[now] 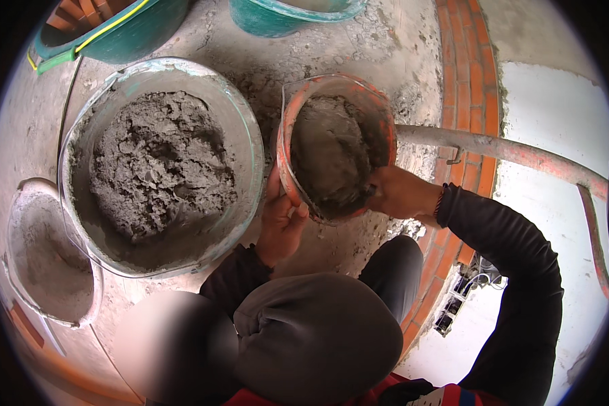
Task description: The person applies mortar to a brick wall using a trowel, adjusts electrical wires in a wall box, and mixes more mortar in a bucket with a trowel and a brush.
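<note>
Steady now, I'd brace the round orange plastic bucket [384, 125] firmly, working its wet grey mortar [328, 145] from the bottom. It's right of the big grey-crusted tub [249, 128]. My left grip [279, 220] half-curls against its near-left side, clamped or not, can't tell; elbow bent, my right grip [398, 193] curls inside the rim, any tool hidden.

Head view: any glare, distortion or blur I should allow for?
Head view: white surface at right looks bleached; brick strip bows, apparently from the fisheye, and corners go black; orange bucket is dim inside, so the right hand loses fingertip detail; lower left has a smooth blurred patch.
</note>
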The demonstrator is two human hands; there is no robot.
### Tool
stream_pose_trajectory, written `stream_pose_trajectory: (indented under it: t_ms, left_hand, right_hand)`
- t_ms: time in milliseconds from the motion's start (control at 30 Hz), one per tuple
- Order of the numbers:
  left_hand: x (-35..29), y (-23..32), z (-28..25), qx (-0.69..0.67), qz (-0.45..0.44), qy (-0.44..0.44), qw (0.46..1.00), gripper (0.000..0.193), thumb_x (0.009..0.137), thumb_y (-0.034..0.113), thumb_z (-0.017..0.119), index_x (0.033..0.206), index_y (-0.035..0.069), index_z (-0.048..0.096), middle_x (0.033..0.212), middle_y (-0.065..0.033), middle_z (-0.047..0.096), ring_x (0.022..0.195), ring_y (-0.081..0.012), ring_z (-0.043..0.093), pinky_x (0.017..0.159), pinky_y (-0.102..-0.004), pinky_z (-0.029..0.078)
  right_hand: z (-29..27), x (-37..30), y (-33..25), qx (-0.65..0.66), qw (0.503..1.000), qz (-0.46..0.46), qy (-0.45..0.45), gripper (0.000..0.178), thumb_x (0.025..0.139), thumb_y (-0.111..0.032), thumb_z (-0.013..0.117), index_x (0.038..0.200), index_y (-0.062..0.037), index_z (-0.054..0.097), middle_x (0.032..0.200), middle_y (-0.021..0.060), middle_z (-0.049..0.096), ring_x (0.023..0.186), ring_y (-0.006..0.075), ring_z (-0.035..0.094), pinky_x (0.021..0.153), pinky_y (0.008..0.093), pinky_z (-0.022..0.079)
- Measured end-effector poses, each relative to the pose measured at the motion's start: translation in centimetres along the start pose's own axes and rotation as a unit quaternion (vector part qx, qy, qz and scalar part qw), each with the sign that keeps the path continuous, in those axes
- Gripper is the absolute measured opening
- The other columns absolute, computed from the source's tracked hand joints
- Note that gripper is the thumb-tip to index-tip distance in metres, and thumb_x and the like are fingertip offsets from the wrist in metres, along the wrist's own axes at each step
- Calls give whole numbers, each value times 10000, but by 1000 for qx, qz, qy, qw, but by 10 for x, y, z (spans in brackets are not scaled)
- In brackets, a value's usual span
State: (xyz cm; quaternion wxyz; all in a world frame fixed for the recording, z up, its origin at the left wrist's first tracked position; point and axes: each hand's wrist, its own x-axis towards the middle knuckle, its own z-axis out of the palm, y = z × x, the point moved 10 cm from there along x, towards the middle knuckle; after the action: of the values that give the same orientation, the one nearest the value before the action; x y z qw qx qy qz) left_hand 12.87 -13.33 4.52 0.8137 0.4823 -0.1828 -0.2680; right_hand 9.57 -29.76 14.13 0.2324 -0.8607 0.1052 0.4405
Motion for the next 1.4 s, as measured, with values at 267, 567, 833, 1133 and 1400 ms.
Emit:
stream_pose_trajectory:
  t_ms: [267,567,833,1133,1400]
  left_hand:
    - [2,11,0,40,-8,-5,999,422,1007,361,556,983,-54,631,1612,-257,151,1489,-363,214,1144,-433,255]
    - [5,19,-1,48,14,-7,999,457,1001,393,564,1083,-49,647,1608,-261,152,1485,-371,213,1155,-444,241]
    - [6,22,-1,53,30,-3,998,453,1006,386,561,1065,-53,653,1617,-253,118,1494,-336,196,1150,-430,249]
    - [7,18,2,50,66,-30,996,374,1005,260,580,1161,-79,610,1624,-180,121,1490,-277,185,1142,-375,248]
    - [7,18,11,-57,25,-24,998,298,986,247,595,1050,-30,686,1643,-232,39,1518,-307,131,1148,-410,261]
  right_hand:
    - [50,-28,-2,486,827,237,-154,205,951,-238,605,1004,-43,575,646,32,511,474,120,490,385,279,400]
    - [45,-56,26,768,615,99,-149,332,1010,-361,480,918,-45,527,579,66,471,370,159,461,307,291,396]
    - [-32,-101,15,381,905,181,54,351,1031,-300,446,838,-22,543,596,97,505,398,198,480,394,317,433]
    - [-19,-44,-5,-122,980,153,-42,482,1032,-332,432,840,69,616,638,217,604,592,359,636,645,451,519]
    - [-46,-57,25,342,924,168,7,318,1013,-289,484,1141,-14,578,664,35,523,468,118,537,400,283,477]
